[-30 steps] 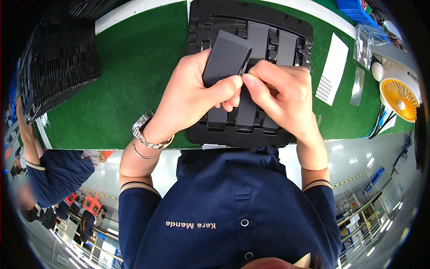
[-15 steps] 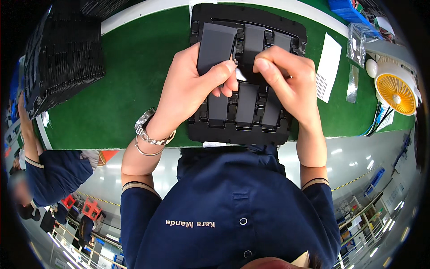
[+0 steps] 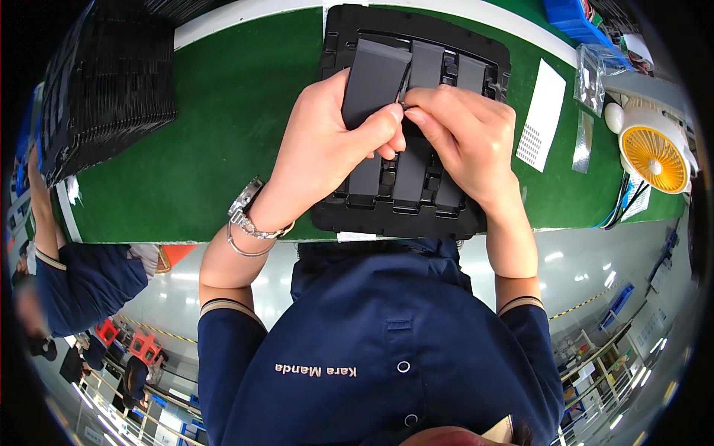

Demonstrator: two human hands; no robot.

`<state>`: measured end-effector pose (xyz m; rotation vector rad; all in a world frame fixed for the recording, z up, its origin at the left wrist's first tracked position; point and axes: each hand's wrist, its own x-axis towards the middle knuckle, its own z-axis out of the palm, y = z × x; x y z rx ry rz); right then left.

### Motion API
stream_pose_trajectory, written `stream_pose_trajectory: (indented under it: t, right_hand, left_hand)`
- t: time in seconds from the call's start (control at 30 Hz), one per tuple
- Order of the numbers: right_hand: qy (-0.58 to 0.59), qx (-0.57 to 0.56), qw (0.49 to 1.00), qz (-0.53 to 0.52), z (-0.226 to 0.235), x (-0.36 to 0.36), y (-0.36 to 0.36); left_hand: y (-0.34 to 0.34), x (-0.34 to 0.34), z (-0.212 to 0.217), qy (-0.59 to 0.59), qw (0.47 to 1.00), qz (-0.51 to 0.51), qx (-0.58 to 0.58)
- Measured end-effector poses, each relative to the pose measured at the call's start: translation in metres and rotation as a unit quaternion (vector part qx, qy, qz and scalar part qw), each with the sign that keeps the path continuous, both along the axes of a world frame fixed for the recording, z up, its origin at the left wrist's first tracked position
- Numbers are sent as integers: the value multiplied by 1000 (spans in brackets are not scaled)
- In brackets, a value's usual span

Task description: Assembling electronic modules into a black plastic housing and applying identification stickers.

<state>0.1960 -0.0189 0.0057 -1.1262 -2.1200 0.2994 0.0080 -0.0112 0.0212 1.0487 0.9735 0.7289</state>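
Observation:
My left hand (image 3: pixel 327 145) grips a flat, dark grey rectangular block (image 3: pixel 374 78), tilted above a black moulded tray (image 3: pixel 394 221). The thumb presses on the block's near right corner and the fingers curl beneath. Thumb and forefinger of my right hand (image 3: pixel 472 137) are pinched together at that same corner, close to my left thumb tip. Whatever small part sits between them is too hidden to make out. Similar dark grey blocks (image 3: pixel 426 67) lie in the tray's slots, partly covered by my hands.
A tall stack of black trays (image 3: pixel 111 97) stands at the left of the green table (image 3: pixel 223 97). To the right lie a white printed sheet (image 3: pixel 541 115), clear plastic bags (image 3: pixel 591 82), and a small fan (image 3: pixel 654 157) with cables. A blue bin (image 3: pixel 584 26) is behind. A co-worker (image 3: pixel 89 286) is at far left.
My right hand has moved left, its pinched fingertips now meeting the block's corner by my left thumb. My left hand and the block have shifted slightly right.

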Motion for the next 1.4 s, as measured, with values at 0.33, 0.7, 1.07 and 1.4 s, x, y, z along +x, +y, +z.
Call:
stream_pose_trajectory:
  t: [0.33,0.7,1.07,1.4]
  right_hand:
    - [-20,67,997,30,3,6,0]
    - [-60,-266,939,-208,6,93,-3]
    - [-363,-196,890,-194,6,118,-5]
    - [-140,-190,923,-305,-4,188,-34]
  left_hand:
    - [2,-1,-5,-19,997,-65,-47]
    - [11,-4,-12,8,999,24,-24]
    - [-2,25,-18,110,990,4,85]
    - [-19,86,-1,266,779,-312,475]
